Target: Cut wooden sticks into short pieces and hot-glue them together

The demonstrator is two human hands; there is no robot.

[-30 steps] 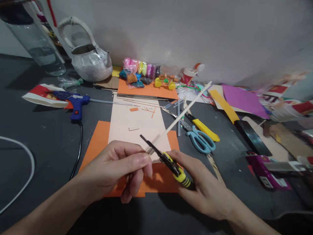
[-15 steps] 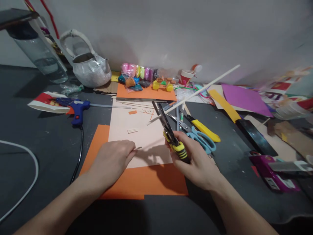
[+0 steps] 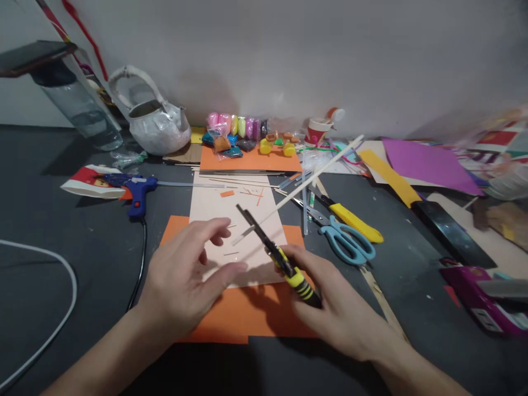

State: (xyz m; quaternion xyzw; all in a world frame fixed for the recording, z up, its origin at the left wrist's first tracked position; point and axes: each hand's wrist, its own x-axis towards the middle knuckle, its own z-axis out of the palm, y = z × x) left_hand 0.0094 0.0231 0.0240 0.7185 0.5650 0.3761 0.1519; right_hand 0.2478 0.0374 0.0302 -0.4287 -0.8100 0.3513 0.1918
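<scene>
My right hand [image 3: 334, 305] is wrapped round the yellow-and-black handles of long-nosed pliers [image 3: 264, 236]. A long, thin wooden stick [image 3: 319, 171] crosses the plier jaws, slanting up to the right above the paper. My left hand [image 3: 181, 269] is open over the pale sheet [image 3: 231, 206], thumb and fingers apart, with nothing between them. Just beyond its thumb, a short stick piece [image 3: 231, 253] lies on the sheet. More short pieces are partly hidden behind the left fingers. Orange paper [image 3: 225, 324] lies under the pale sheet.
Blue-handled scissors [image 3: 348, 242] and a yellow utility knife [image 3: 357, 221] lie at the right, near a purple stapler [image 3: 474, 297]. A blue glue gun [image 3: 140, 195] with its cord is on the left. Behind stand a silver kettle [image 3: 159, 129] and a water bottle [image 3: 82, 110].
My left hand has let go of a short stick piece, which now lies on the sheet, and its fingers have opened. The pliers and long stick have shifted left and lower.
</scene>
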